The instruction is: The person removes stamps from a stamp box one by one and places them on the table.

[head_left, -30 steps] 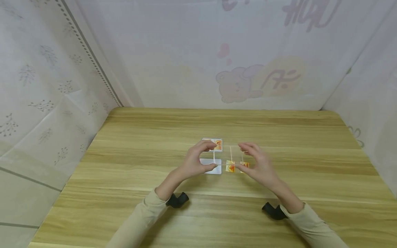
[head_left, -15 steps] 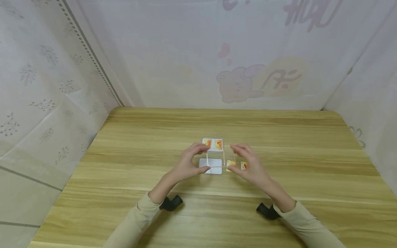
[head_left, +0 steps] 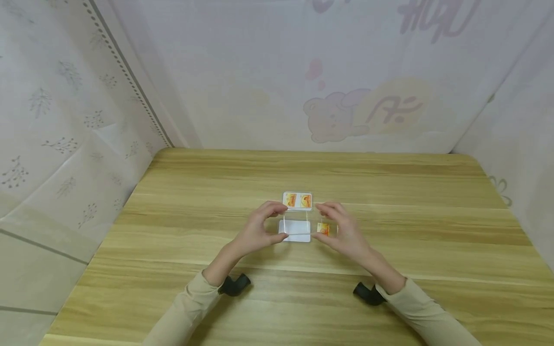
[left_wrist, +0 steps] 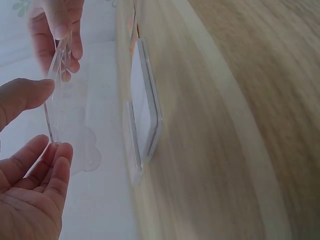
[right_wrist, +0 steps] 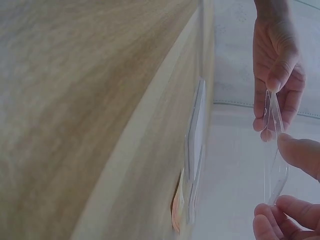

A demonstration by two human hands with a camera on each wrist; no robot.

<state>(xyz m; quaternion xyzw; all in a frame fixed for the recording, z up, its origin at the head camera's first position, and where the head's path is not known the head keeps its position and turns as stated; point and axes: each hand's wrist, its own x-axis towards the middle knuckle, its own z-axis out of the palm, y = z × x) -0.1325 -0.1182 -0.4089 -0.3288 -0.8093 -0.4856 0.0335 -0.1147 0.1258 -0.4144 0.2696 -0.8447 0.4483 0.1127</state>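
Note:
My left hand [head_left: 254, 228] and right hand [head_left: 346, 233] hold a clear plastic cover [left_wrist: 56, 95] between them, each pinching one end between thumb and fingers. In both wrist views the cover is raised off the table and seen nearly edge-on. Below it in the head view lies a white rectangular plate [head_left: 296, 239] with rounded corners. Just behind that plate sits a clear-edged white piece [head_left: 297, 201] bearing two orange pictures. A small yellow-orange printed paper [head_left: 323, 229] lies to the right of the white plate, beside my right thumb.
The pieces lie on a wood-grain table [head_left: 207, 192]. A pale printed cloth [head_left: 242, 86] hangs behind the table, and more cloth [head_left: 69, 144] stands at the left. Black curved mounts [head_left: 235, 284] sit at both wrists.
Both hands have shifted left with the clear cover, from above the printed papers to above the white plate. My right hand now hides most of the second printed paper.

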